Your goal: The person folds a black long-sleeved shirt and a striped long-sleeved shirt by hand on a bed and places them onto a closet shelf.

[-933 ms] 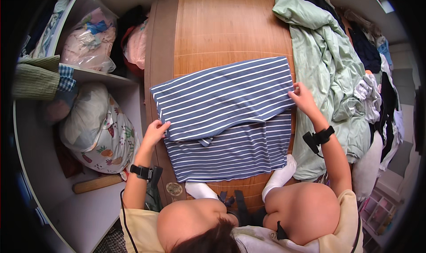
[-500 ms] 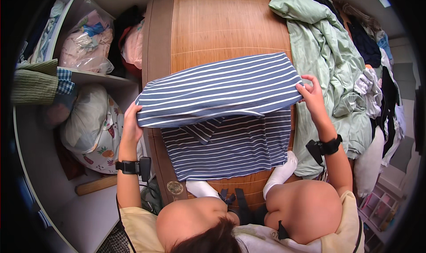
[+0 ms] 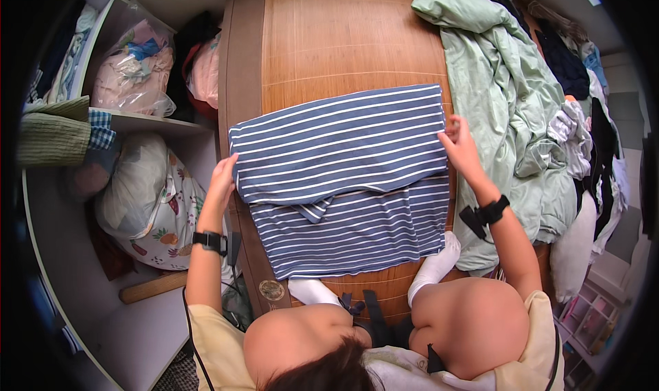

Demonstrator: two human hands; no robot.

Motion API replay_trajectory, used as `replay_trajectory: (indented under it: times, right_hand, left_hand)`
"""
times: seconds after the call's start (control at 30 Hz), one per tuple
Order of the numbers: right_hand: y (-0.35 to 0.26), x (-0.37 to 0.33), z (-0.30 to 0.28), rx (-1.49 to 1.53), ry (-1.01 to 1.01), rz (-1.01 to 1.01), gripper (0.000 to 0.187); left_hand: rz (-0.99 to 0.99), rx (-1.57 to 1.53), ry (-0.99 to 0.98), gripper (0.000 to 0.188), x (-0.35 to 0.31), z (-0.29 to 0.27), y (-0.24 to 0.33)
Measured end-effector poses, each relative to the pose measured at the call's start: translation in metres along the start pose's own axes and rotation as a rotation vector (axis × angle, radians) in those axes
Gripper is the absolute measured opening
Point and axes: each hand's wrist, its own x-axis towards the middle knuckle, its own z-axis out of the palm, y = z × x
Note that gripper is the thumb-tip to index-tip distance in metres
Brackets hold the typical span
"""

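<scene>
Touching opposite edges of the striped cloth (image 3: 343,140), left hand (image 3: 222,177) and right hand (image 3: 463,146) (whether pinching, cannot tell) could, pulling unevenly, crease the crooked flap (image 3: 314,211) between and below them.

The 2 hands (image 3: 222,176) are well apart, fingers (image 3: 447,141) slightly bent, forearms (image 3: 204,278) reaching forward.

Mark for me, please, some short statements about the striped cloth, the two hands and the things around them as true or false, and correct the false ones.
1. The striped cloth lies on the brown mat. True.
2. The left hand is at the cloth's left edge. True.
3. The pale green fabric lies left of the cloth. False: the pale green fabric lies to its right.
4. The right hand is inside the shelf unit. False: the right hand is at the cloth's right edge.
</scene>
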Motion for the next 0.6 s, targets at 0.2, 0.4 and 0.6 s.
replay_trajectory:
  times: [0.2,0.4,0.6]
  right_hand:
    - [-0.037,0.084,0.001,-0.42,0.236,-0.728,0.058]
    - [-0.032,0.13,-0.007,-0.578,-0.34,-0.417,0.026]
    - [-0.032,0.117,-0.008,-0.534,-0.28,-0.585,0.031]
  left_hand:
    - [0.326,0.139,0.308,0.049,0.059,0.009,0.016]
    - [0.42,0.08,0.241,0.052,0.074,0.015,0.037]
    - [0.708,0.769,0.226,0.051,0.073,0.006,0.04]
